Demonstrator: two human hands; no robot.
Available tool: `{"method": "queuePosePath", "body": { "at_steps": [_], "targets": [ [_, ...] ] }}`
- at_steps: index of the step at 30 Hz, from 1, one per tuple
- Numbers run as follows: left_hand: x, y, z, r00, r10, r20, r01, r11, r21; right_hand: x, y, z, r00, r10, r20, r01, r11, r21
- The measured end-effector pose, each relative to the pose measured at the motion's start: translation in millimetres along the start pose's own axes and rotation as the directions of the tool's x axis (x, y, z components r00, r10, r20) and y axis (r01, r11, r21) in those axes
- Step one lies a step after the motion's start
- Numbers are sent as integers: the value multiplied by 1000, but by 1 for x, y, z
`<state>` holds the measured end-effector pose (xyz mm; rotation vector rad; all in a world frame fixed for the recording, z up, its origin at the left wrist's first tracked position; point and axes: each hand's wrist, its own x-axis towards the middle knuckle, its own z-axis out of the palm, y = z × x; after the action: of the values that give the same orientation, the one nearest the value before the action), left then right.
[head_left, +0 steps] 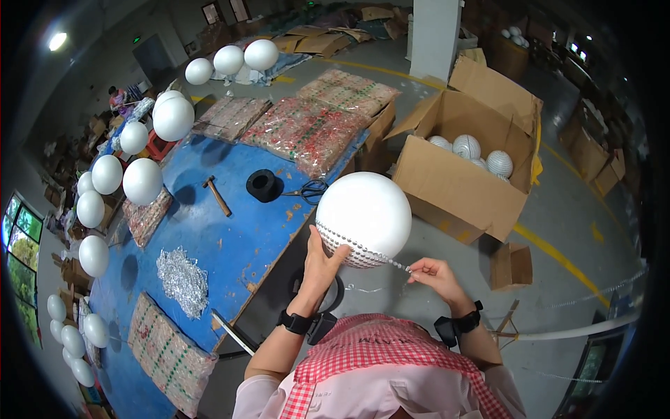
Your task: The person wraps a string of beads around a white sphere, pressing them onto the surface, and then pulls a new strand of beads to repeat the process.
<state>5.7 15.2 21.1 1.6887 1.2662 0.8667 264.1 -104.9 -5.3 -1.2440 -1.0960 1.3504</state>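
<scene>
A large white ball [370, 206] is in front of me, beyond the table's edge. Rows of silver beads circle its lower part, and the upper part is plain white. My left hand [322, 264] grips the ball from its lower left, thumb lying over the bead rows. With fingers pinched together, my right hand [434, 276] holds a silver bead strand [399, 265] that runs to the ball's lower right side. Loose strand hangs below, between my hands. What supports the ball underneath is hidden.
A blue table [234, 241] to my left carries a hammer [217, 196], a black roll [264, 186], scissors [310, 192], a silver tangled heap [182, 281] and plastic-wrapped packs [171, 349]. An open carton [467, 188] at right holds beaded balls. Several plain white balls [142, 182] stand along the table's far side.
</scene>
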Motion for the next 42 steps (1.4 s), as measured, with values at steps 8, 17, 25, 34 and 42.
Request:
{"method": "queuePosePath", "body": {
  "at_steps": [8, 17, 25, 34, 42],
  "targets": [
    [-14, 19, 12, 985, 134, -105, -93, 940, 329, 7, -18, 4, 988, -153, 29, 150, 887, -437],
    [-12, 28, 14, 988, 97, -123, -58, 956, 288, -15, -33, 19, 736, -677, 25, 471, 485, -737],
    [-11, 17, 16, 982, 163, -99, -146, 976, 161, -11, -19, 12, 926, -317, -204, 166, 830, -533],
    [-21, 29, 20, 964, 239, -112, -187, 918, 349, 14, 13, 0, 998, -21, 52, 36, 953, -302],
    [-29, 33, 25, 943, 313, -110, -214, 828, 518, 39, 45, -4, 992, -106, 62, 119, 955, -271]
  ]
}}
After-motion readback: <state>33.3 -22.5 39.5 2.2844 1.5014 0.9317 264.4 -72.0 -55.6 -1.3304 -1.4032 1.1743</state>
